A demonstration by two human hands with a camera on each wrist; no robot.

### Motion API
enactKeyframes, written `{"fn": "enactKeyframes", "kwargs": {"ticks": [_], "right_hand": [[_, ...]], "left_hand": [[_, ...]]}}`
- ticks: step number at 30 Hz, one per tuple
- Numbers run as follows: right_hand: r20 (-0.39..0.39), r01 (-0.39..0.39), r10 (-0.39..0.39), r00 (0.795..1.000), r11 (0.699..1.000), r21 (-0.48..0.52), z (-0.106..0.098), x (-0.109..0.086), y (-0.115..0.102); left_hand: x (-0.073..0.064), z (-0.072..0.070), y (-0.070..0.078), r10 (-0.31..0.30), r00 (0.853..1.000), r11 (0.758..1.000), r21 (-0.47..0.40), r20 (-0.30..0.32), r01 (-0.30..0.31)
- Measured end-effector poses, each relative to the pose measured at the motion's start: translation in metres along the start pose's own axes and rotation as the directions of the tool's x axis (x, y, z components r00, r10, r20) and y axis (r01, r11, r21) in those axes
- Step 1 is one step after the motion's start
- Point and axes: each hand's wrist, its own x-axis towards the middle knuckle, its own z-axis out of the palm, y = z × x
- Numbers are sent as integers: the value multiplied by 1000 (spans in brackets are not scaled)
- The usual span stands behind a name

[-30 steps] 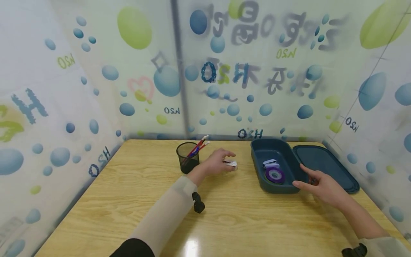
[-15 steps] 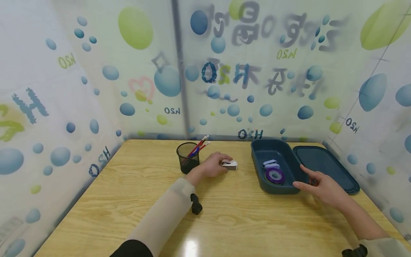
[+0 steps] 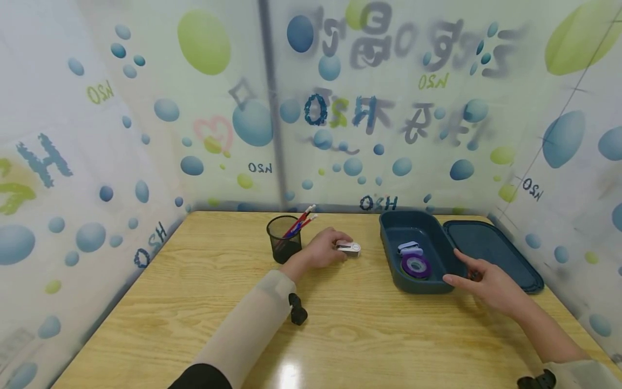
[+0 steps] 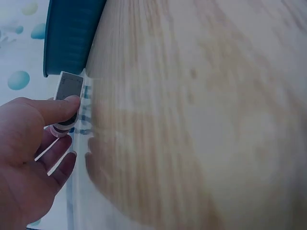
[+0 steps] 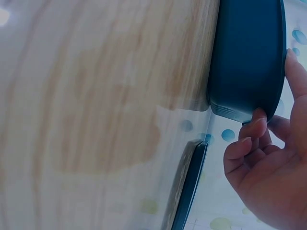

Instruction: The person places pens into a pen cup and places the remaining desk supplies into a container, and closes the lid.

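Observation:
In the head view, my left hand (image 3: 324, 248) pinches a small white stapler (image 3: 350, 248) low over the wooden table, just right of the pencil cup. The left wrist view shows the thumb pressed on the stapler's dark grey base (image 4: 70, 86); the lower fingers curl loosely below. My right hand (image 3: 491, 283) grips the near right corner of a dark teal box (image 3: 389, 243), thumb and index finger at its rim. In the right wrist view the other fingers (image 5: 254, 129) bend against the box corner. Inside the box lie a lilac stapler (image 3: 410, 248) and a purple tape roll (image 3: 416, 265).
A black mesh pencil cup (image 3: 285, 246) holding several pencils (image 3: 302, 222) stands beside the left wrist. The box's teal lid (image 3: 498, 251) lies flat behind the right hand. A patterned curtain (image 3: 320, 178) borders the table's back edge.
My left hand has drawn back slightly left and settled its pinch on the white stapler, which now shows more. The right hand and the box have stayed put.

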Motion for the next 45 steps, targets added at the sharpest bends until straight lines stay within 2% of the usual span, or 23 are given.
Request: {"fn": "enactKeyframes", "kwargs": {"ticks": [7, 11, 16, 23, 31, 40, 45], "right_hand": [[-6, 6, -6, 1000, 1000, -6, 0, 0, 1], [-7, 10, -10, 1000, 1000, -9, 0, 0, 3], [-3, 14, -14, 1000, 1000, -3, 1, 0, 4], [11, 13, -13, 1000, 1000, 24, -1, 0, 2], [11, 10, -10, 1000, 1000, 29, -1, 1, 1], [-1, 10, -10, 1000, 1000, 15, 0, 3, 2], [2, 4, -4, 1000, 1000, 13, 0, 3, 2]], "left_hand": [[4, 2, 8, -14, 998, 999, -53, -58, 11], [6, 1, 16, 7, 997, 998, -59, -79, -11], [11, -1, 30, 46, 996, 997, -64, -76, -51], [22, -2, 49, 122, 989, 992, 5, -81, -122], [37, 4, 70, 164, 984, 986, 47, -73, -161], [52, 18, 91, 164, 985, 980, 126, -46, -157], [60, 26, 98, 155, 987, 979, 138, -40, -148]]}}
